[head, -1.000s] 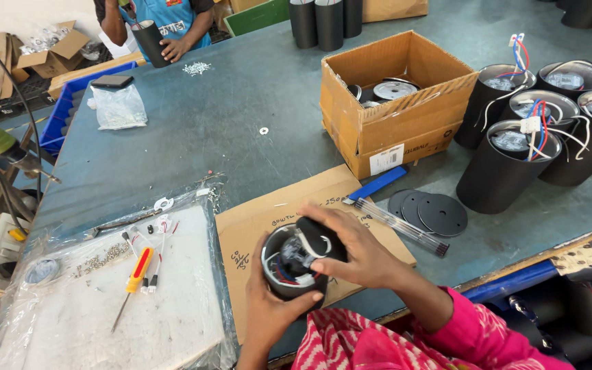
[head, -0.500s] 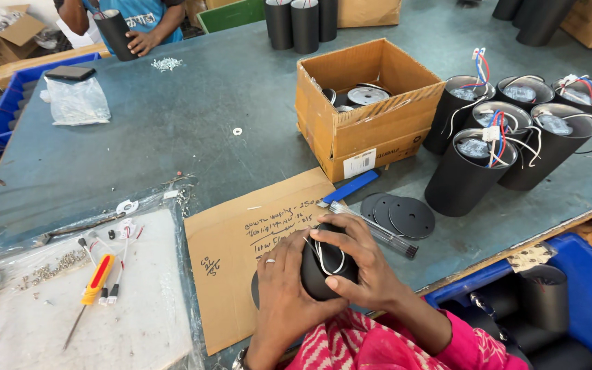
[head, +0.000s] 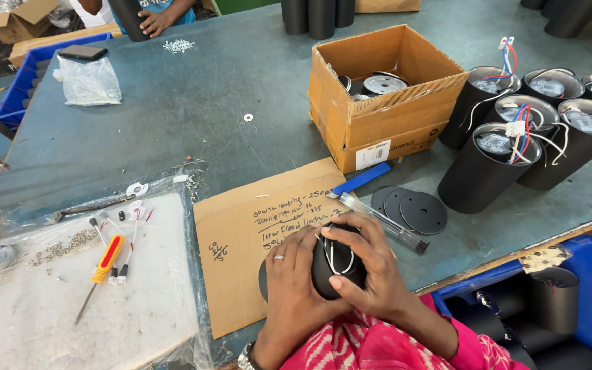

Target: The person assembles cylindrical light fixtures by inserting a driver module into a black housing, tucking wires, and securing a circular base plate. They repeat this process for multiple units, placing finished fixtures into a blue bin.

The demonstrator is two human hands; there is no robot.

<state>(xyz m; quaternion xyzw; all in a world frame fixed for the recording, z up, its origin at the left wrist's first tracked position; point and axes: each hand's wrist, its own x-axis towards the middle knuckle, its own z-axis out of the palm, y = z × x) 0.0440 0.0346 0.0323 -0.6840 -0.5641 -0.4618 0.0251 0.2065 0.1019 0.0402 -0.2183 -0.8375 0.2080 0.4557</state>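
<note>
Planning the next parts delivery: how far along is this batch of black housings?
Looks done: wired black cylinders stand grouped at the table's right. In hand: the left hand and right hand clasp one black housing with white wires. Left, apparently: flat black discs and parts in the cardboard box.

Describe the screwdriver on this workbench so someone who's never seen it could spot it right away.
Start at the blue-grey workbench and go to its near left corner, where a white board under a clear plastic sheet lies beside the flat cardboard sheet. The screwdriver lies on that board, slanted. It is the only tool there with an orange and red handle; the bits around it are small screws and wire ends.
</note>
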